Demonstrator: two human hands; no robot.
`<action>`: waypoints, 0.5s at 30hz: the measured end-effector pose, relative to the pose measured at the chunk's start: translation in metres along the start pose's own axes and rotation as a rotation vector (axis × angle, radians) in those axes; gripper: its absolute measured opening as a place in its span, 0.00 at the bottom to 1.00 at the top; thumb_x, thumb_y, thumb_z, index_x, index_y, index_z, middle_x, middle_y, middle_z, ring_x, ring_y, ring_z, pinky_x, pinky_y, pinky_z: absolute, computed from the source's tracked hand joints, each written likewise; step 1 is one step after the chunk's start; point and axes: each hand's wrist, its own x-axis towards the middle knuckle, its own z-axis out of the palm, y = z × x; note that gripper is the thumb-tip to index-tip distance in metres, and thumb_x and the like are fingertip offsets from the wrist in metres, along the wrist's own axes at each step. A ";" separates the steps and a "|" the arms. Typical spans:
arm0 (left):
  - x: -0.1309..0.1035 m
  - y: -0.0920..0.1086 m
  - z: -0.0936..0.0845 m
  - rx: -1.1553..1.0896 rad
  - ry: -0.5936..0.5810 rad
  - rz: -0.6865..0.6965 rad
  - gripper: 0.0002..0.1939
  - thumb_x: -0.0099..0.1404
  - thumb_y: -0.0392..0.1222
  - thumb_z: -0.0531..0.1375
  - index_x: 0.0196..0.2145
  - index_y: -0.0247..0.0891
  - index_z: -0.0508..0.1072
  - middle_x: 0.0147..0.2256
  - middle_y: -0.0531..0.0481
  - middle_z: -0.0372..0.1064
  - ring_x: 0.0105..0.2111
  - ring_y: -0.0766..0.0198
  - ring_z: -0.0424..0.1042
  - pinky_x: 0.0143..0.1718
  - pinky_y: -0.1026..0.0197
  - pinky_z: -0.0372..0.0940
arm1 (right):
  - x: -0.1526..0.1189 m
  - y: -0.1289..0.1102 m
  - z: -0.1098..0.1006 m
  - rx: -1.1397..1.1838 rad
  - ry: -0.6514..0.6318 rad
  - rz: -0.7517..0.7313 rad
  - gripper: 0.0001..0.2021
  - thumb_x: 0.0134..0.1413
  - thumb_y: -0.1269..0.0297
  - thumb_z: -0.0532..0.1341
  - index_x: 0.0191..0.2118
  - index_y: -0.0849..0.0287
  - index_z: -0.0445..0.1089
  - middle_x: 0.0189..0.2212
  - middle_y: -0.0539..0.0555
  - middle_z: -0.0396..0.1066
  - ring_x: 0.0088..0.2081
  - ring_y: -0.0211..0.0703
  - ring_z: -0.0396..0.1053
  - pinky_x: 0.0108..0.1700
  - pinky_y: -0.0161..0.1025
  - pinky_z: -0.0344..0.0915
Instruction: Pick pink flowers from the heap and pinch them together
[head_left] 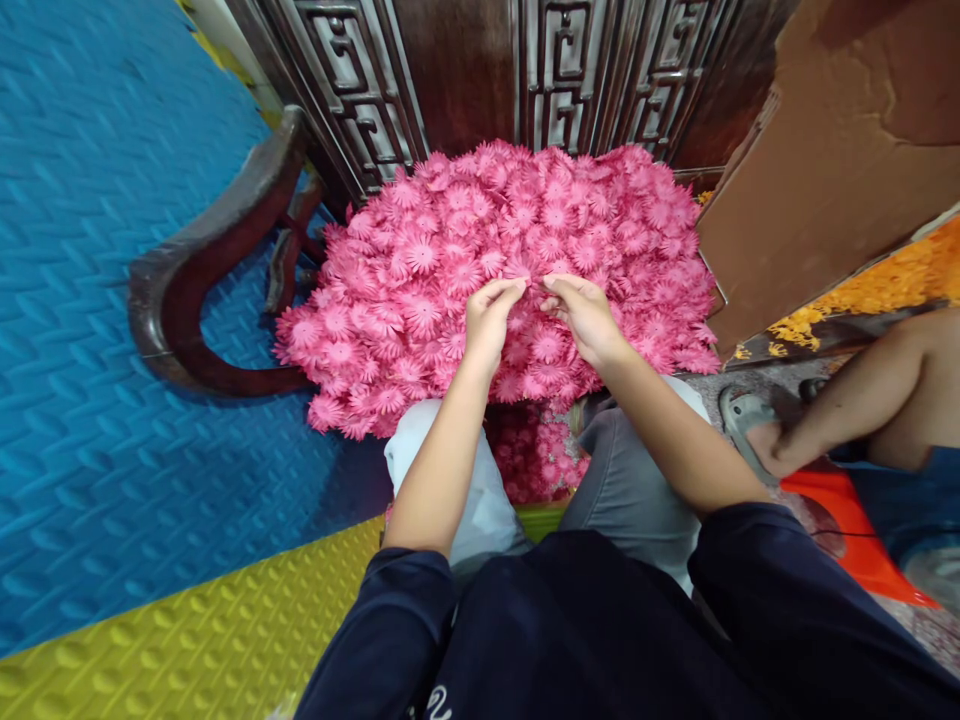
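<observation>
At the left lies a blue mat (75, 300), with a yellow mat (187, 620) along its lower edge, and over the blue one curves a dark wooden armrest (161, 300). Then comes the big heap of pink flowers (420, 315), in front of a carved wooden panel (469, 70). Above the heap's middle is the left hand (486, 320); its thumb and forefinger are pressed together and appear to pinch one pink flower (520, 267). Just beside it, the right hand (589, 318) is also narrow, thumb against forefinger — whether a petal is between them, I cannot tell. More loose flowers (555, 450) lie lower, between the knees. Farther right stand a cardboard sheet (832, 190), orange flowers (892, 280) and another person's leg (870, 405).

As I judge, the work on this single flower is in its middle — both hands are at it. The heaped flowers look already spread open, but which are finished and how many remain, I cannot say.
</observation>
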 end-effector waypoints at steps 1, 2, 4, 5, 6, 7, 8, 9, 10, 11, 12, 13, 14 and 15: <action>0.000 0.001 0.000 -0.035 -0.006 -0.031 0.04 0.53 0.35 0.65 0.26 0.42 0.81 0.32 0.53 0.79 0.40 0.63 0.76 0.52 0.58 0.66 | -0.001 -0.001 0.000 0.000 0.000 -0.001 0.09 0.41 0.60 0.70 0.30 0.56 0.75 0.30 0.46 0.74 0.27 0.30 0.66 0.38 0.34 0.67; 0.000 0.001 0.000 -0.068 -0.017 -0.061 0.04 0.53 0.36 0.65 0.26 0.43 0.81 0.32 0.54 0.79 0.40 0.64 0.76 0.53 0.58 0.66 | -0.002 -0.003 -0.001 -0.005 -0.001 -0.003 0.09 0.40 0.59 0.70 0.30 0.56 0.75 0.30 0.46 0.74 0.27 0.30 0.66 0.38 0.34 0.67; 0.000 0.001 -0.001 -0.114 -0.050 -0.112 0.03 0.51 0.37 0.67 0.26 0.44 0.81 0.32 0.55 0.79 0.38 0.65 0.75 0.54 0.57 0.65 | -0.003 -0.005 -0.003 -0.027 -0.008 -0.006 0.11 0.40 0.57 0.70 0.30 0.56 0.75 0.31 0.47 0.74 0.28 0.31 0.66 0.39 0.35 0.67; 0.001 0.001 -0.001 -0.129 -0.067 -0.130 0.03 0.51 0.37 0.67 0.26 0.44 0.81 0.32 0.56 0.79 0.37 0.65 0.75 0.54 0.56 0.64 | -0.003 -0.006 -0.005 -0.041 -0.013 -0.006 0.11 0.40 0.56 0.70 0.31 0.56 0.75 0.31 0.47 0.74 0.28 0.31 0.67 0.40 0.35 0.67; 0.001 0.000 -0.001 -0.140 -0.086 -0.142 0.04 0.50 0.38 0.68 0.26 0.44 0.81 0.32 0.56 0.79 0.37 0.66 0.75 0.55 0.56 0.64 | -0.004 -0.006 -0.006 -0.051 -0.016 -0.007 0.12 0.40 0.55 0.70 0.31 0.55 0.75 0.32 0.47 0.74 0.28 0.32 0.67 0.39 0.36 0.66; 0.001 0.000 -0.001 -0.147 -0.103 -0.152 0.04 0.50 0.38 0.68 0.27 0.44 0.81 0.32 0.56 0.79 0.37 0.65 0.75 0.56 0.55 0.63 | -0.004 -0.007 -0.007 -0.058 -0.018 -0.007 0.13 0.40 0.54 0.70 0.31 0.55 0.75 0.32 0.46 0.74 0.28 0.32 0.67 0.39 0.36 0.66; 0.002 -0.001 -0.002 -0.151 -0.120 -0.159 0.05 0.50 0.38 0.69 0.27 0.44 0.81 0.33 0.56 0.79 0.38 0.65 0.75 0.57 0.55 0.62 | -0.004 -0.007 -0.008 -0.059 -0.020 -0.008 0.13 0.39 0.53 0.70 0.31 0.55 0.75 0.32 0.46 0.74 0.27 0.31 0.66 0.39 0.36 0.66; 0.002 -0.002 -0.002 -0.151 -0.134 -0.165 0.05 0.49 0.39 0.69 0.28 0.44 0.81 0.33 0.56 0.79 0.39 0.65 0.75 0.57 0.55 0.62 | -0.004 -0.008 -0.009 -0.057 -0.021 -0.010 0.14 0.39 0.53 0.70 0.30 0.55 0.75 0.31 0.46 0.74 0.27 0.31 0.66 0.39 0.35 0.66; 0.002 -0.002 -0.002 -0.148 -0.145 -0.168 0.06 0.49 0.39 0.69 0.29 0.43 0.81 0.34 0.55 0.79 0.41 0.64 0.75 0.58 0.55 0.61 | -0.005 -0.008 -0.010 -0.055 -0.023 -0.015 0.14 0.39 0.53 0.71 0.30 0.55 0.75 0.31 0.46 0.74 0.27 0.31 0.66 0.39 0.35 0.66; 0.002 -0.003 -0.002 -0.140 -0.153 -0.168 0.07 0.49 0.40 0.70 0.29 0.43 0.81 0.34 0.55 0.79 0.42 0.63 0.74 0.58 0.55 0.61 | -0.005 -0.009 -0.010 -0.054 -0.024 -0.019 0.14 0.38 0.53 0.71 0.30 0.55 0.75 0.31 0.46 0.74 0.27 0.31 0.66 0.39 0.35 0.65; 0.002 -0.004 -0.002 -0.129 -0.158 -0.162 0.07 0.49 0.41 0.70 0.30 0.42 0.80 0.34 0.54 0.78 0.42 0.63 0.74 0.57 0.55 0.61 | -0.005 -0.009 -0.010 -0.055 -0.023 -0.022 0.14 0.38 0.53 0.71 0.29 0.56 0.74 0.30 0.46 0.74 0.27 0.30 0.66 0.38 0.35 0.65; 0.002 -0.004 -0.002 -0.110 -0.161 -0.147 0.08 0.49 0.43 0.70 0.30 0.42 0.80 0.34 0.54 0.78 0.42 0.62 0.74 0.56 0.56 0.62 | -0.006 -0.009 -0.009 -0.056 -0.021 -0.024 0.14 0.38 0.53 0.71 0.29 0.56 0.74 0.30 0.46 0.74 0.26 0.30 0.66 0.38 0.34 0.66; 0.002 -0.005 -0.002 -0.077 -0.161 -0.118 0.09 0.50 0.45 0.70 0.30 0.41 0.79 0.34 0.53 0.78 0.42 0.62 0.74 0.54 0.57 0.63 | -0.006 -0.010 -0.008 -0.061 -0.016 -0.024 0.14 0.37 0.53 0.71 0.29 0.56 0.74 0.29 0.45 0.74 0.26 0.30 0.66 0.38 0.34 0.66; 0.002 -0.006 -0.002 -0.021 -0.155 -0.071 0.09 0.52 0.47 0.69 0.30 0.41 0.78 0.34 0.53 0.77 0.40 0.62 0.73 0.52 0.58 0.64 | -0.007 -0.010 -0.007 -0.071 -0.008 -0.025 0.14 0.37 0.52 0.71 0.29 0.56 0.74 0.29 0.45 0.74 0.26 0.30 0.66 0.38 0.34 0.66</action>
